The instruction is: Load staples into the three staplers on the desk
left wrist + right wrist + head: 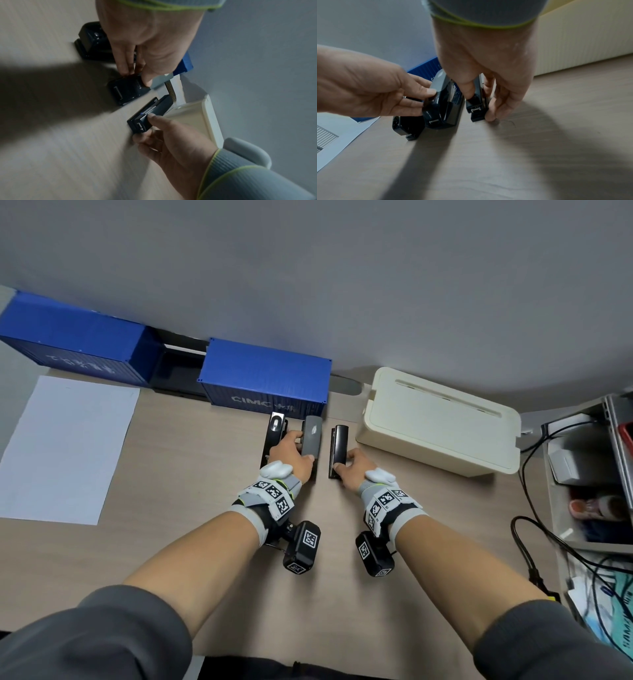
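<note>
Three staplers lie side by side on the wooden desk (205, 481). The left stapler (273, 436) is glossy black and nothing touches it. My left hand (301, 446) grips the middle stapler (313, 433), which has a grey top, with thumb and fingers on its sides near the close end. My right hand (344, 462) pinches the near end of the slim black right stapler (339, 443). In the right wrist view its thumb presses the right stapler (477, 108) from the top and the fingers clasp its far side. All three look closed. No staples are visible.
Two blue container models (267, 381) (75, 344) stand at the back against the wall. A white sheet of paper (65, 450) lies at the left. A cream cable box (442, 419) sits right of the staplers. A shelf unit (582, 474) with cables is at the far right.
</note>
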`<state>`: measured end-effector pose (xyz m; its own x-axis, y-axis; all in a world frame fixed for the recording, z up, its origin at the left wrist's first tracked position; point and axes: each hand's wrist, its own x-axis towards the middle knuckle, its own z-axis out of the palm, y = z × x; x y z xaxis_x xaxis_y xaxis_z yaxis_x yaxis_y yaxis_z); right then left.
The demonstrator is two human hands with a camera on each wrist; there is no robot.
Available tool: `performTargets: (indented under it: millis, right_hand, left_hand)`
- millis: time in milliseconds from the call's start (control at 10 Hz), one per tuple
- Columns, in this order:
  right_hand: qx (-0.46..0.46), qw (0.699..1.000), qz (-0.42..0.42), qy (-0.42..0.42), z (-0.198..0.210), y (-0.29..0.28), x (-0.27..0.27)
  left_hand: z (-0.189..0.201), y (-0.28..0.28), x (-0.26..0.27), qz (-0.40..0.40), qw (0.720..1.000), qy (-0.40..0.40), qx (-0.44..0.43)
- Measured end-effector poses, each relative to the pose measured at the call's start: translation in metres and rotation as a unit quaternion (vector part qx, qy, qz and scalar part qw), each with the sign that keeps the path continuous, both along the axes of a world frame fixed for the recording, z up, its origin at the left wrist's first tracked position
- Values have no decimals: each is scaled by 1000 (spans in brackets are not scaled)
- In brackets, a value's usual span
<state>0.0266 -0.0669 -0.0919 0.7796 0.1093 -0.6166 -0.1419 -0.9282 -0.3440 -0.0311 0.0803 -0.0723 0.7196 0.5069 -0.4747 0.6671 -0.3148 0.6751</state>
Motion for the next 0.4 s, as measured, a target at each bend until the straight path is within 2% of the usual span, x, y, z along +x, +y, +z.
performTargets:
  millis: [200, 300, 400]
  right_hand:
    - [21, 1000, -14, 7, 14, -9, -5]
    - [53, 998, -16, 35, 1, -20, -3]
    - [107, 994, -4, 25, 21, -19, 1]
  left_hand:
    - [13, -6, -1, 0, 1000, 7, 14]
    - [25, -10, -7, 3, 1000, 10, 12]
    - [48, -9, -9, 9, 1000, -3, 1]
